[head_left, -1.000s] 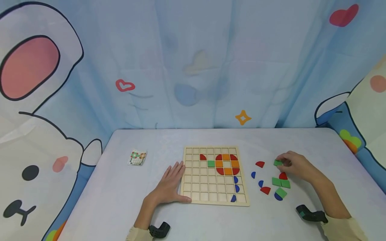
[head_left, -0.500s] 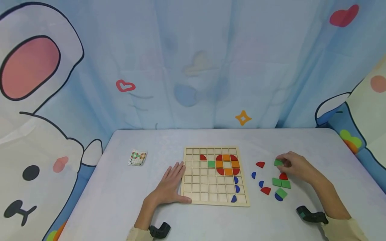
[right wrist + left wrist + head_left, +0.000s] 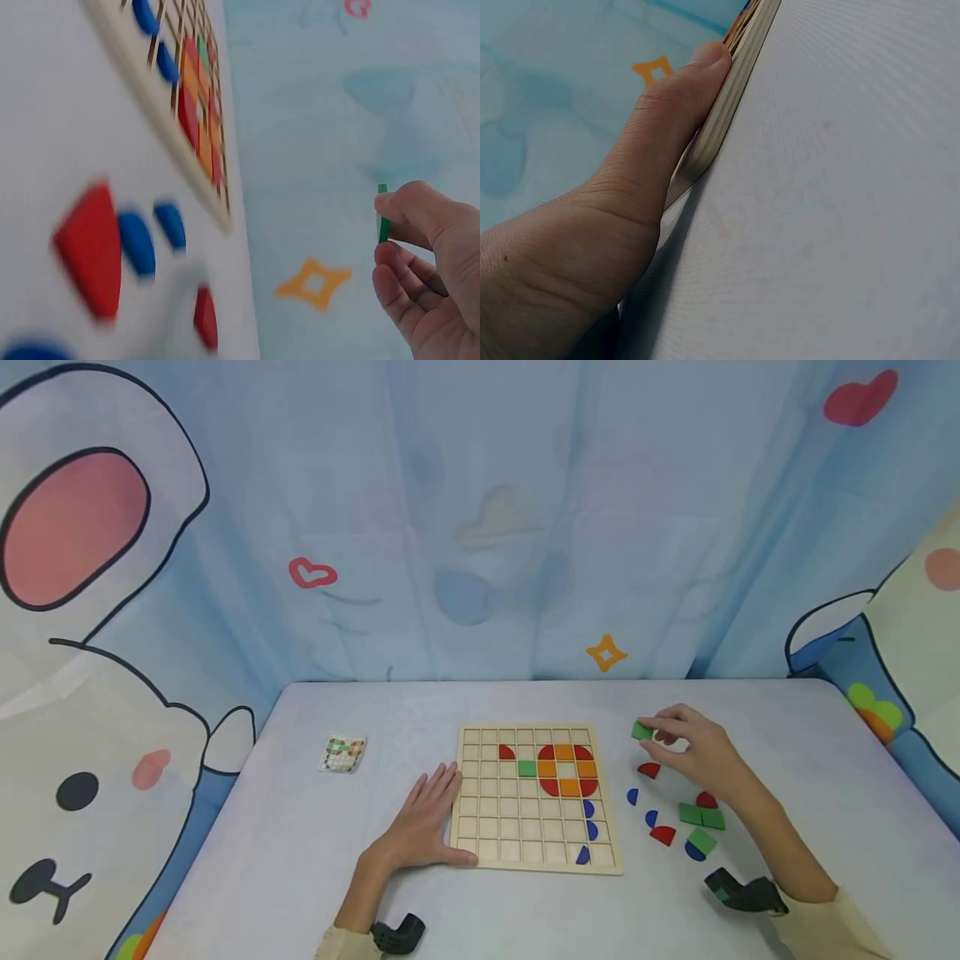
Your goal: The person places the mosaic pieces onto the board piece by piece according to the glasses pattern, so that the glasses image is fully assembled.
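Currently, right hand pinches a green tile between thumb and fingers, remaining fingers loosely bent. Tile held clear of the surface, near a loose red piece, off the right side of the grid board and not over it. Left hand: fingers extended and spread at the board's left edge, thumb touching near the corner; nothing pinched. Step in hand, my reading: tile transfer to the board. Next move likely calls for crossing leftward, squaring the tile to the grid, lowering it flat, board kept steady.
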### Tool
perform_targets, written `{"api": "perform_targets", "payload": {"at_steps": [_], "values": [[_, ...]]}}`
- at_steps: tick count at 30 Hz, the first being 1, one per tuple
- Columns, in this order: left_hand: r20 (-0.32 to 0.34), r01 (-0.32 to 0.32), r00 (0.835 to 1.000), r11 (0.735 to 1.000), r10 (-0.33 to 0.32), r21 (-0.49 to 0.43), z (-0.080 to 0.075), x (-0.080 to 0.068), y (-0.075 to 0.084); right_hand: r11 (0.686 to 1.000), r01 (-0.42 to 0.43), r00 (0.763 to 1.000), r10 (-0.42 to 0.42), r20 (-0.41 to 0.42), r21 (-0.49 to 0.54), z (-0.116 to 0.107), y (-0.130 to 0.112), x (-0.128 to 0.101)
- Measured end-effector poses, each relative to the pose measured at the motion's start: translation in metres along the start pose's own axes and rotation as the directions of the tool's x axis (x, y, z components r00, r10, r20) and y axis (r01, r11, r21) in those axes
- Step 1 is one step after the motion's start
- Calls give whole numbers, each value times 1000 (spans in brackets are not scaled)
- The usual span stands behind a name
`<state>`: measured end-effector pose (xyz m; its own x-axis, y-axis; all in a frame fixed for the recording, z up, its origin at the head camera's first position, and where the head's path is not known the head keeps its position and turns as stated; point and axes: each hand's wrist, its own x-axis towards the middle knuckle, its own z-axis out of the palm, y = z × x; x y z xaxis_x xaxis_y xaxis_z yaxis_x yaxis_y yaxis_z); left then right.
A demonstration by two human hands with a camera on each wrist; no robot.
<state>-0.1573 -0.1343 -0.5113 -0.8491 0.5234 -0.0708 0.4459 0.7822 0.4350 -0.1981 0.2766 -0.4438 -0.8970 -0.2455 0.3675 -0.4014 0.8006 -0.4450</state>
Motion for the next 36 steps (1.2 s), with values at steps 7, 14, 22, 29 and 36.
{"api": "perform_targets", "payload": {"at_steps": [7,14,22,29,36], "values": [[-5,0,1000,1000,0,-2,1,-1,0,954,277,951,-289,111,115,49,-58,19],[-7,-7,1000,1000,7,14,3,0,-2,887,456,848,-459,266,77,94,-92,38],[-1,7,1000,1000,-7,27,3,1,-1,828,559,797,-521,305,-45,114,-95,50],[-4,8,1000,1000,-8,16,2,2,-1,843,538,796,-502,338,-15,117,-96,55],[-6,11,1000,1000,-11,17,2,1,-1,871,491,803,-459,381,17,117,-100,58]]}}
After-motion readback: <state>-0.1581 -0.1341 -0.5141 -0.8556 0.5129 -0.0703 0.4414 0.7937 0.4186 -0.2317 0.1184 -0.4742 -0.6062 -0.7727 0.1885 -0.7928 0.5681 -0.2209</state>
